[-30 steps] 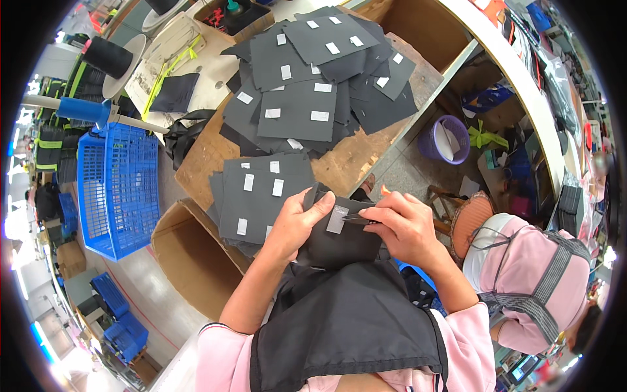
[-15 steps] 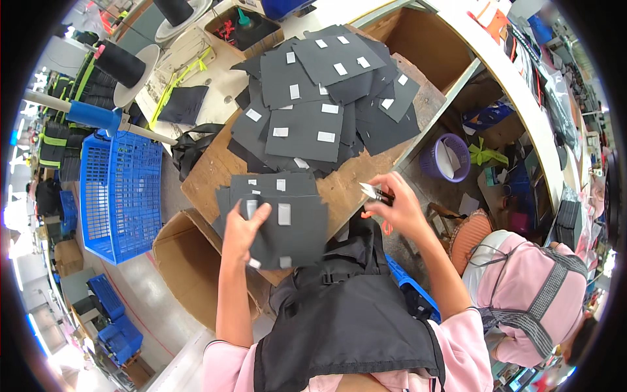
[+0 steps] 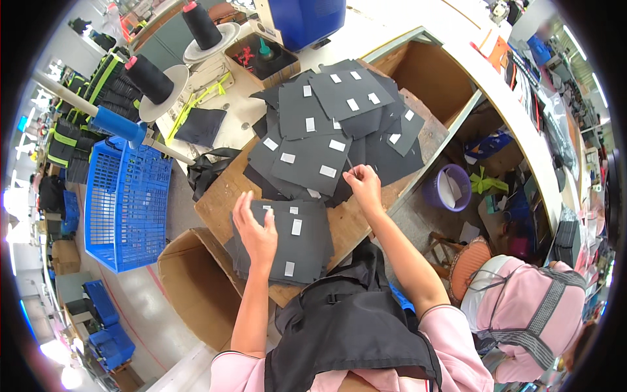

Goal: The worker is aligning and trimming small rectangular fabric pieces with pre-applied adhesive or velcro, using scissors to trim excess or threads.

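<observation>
Over the upper left corner of a near stack of dark fabric panels [image 3: 311, 245] is my left hand [image 3: 257, 230], its fingers apart with nothing in them. White rectangular patches show on the top panel. My right hand [image 3: 364, 186] is at the near right edge of a larger heap of dark panels [image 3: 307, 160], many with white patches. Its fingertips are pinched together; a thin thing seems to stick up from them, too small to name. The thread snips seen in that hand earlier do not show now.
Both piles lie on a wooden board [image 3: 356, 225]. On the left are an open cardboard box [image 3: 196, 281] and a blue plastic basket [image 3: 124, 209]. Black thread cones [image 3: 147, 78] stand at the far left. A purple bin [image 3: 428, 189] and a person in pink [image 3: 522, 300] are on the right.
My left hand has lifted and opened off the near stack. My right hand has moved up and left to the heap, and the snips have gone out of sight. The view has shifted slightly.
</observation>
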### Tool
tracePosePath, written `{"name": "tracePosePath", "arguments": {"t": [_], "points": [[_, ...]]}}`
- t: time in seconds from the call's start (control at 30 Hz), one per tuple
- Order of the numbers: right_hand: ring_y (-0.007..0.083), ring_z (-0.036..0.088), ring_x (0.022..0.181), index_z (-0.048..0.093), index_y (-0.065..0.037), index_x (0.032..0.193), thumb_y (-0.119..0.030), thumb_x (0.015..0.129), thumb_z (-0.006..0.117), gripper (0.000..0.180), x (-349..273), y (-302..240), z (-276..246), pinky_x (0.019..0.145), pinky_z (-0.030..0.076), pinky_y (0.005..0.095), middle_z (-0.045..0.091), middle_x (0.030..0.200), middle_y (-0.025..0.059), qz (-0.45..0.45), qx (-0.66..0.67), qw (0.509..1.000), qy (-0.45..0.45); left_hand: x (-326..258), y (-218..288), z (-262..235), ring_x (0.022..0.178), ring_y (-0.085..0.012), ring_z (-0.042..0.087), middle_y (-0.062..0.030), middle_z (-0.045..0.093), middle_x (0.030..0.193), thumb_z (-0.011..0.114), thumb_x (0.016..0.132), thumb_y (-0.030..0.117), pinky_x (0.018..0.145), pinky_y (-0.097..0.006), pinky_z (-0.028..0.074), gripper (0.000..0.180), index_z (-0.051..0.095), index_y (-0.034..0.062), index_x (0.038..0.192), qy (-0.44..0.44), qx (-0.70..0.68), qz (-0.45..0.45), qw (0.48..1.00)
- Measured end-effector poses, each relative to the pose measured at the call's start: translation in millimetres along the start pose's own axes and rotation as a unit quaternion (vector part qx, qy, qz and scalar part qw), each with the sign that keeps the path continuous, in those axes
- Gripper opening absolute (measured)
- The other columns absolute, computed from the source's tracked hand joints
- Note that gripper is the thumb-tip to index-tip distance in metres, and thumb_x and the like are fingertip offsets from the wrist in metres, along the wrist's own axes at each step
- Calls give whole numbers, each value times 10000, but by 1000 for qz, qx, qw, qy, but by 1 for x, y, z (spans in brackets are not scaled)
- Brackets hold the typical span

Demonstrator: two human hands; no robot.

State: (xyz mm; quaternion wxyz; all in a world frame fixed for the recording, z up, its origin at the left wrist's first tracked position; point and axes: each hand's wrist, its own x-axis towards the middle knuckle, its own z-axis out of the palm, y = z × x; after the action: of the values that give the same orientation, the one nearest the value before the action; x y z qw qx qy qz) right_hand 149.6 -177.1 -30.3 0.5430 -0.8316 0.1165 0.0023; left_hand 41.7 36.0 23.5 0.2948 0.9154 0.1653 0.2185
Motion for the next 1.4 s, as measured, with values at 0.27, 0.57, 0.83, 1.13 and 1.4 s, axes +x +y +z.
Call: {"name": "tracePosePath", "arguments": {"t": [0.27,0.57,0.83,1.13,1.4], "points": [[70,412,468,568,-34,822,-182,773,701,205,11,3,48,418,325,256,499,571,-17,188,233,953,-50,4,6,83,1258,-367,343,-193,360,1360,671,717,126,1019,-446,329,571,459,55,1242,-241,44,111,963],[299,578,905,542,-6,762,-47,709,641,119,-56,-98,-65,703,470,361,565,1070,100,-367,-86,922,-83,28,65,-4,1313,-370,267,-206,281,1422,708,742,330,1038,-452,269,750,359,26,1332,-70,-219,143,963],[316,610,775,553,-52,874,-34,711,621,177,-94,-130,-143,648,480,368,624,880,97,-312,-195,853,-370,17,72,-22,989,-126,548,-50,584,1100,770,689,250,877,-280,419,843,336,32,1378,-546,-578,-99,598],[306,604,693,608,-38,909,-22,699,633,212,-109,-106,-137,635,481,340,631,837,108,-321,-159,930,-80,-24,90,-32,901,-129,582,-64,641,964,701,810,272,829,-270,450,383,617,-13,1053,-416,-527,-258,695],[212,571,570,577,-10,958,47,726,618,243,-135,-109,-102,520,456,278,595,792,120,-350,-28,935,-45,-28,110,-42,881,-124,553,-69,608,976,587,895,313,801,-262,441,386,540,-30,1063,-341,-512,-237,752]]}}
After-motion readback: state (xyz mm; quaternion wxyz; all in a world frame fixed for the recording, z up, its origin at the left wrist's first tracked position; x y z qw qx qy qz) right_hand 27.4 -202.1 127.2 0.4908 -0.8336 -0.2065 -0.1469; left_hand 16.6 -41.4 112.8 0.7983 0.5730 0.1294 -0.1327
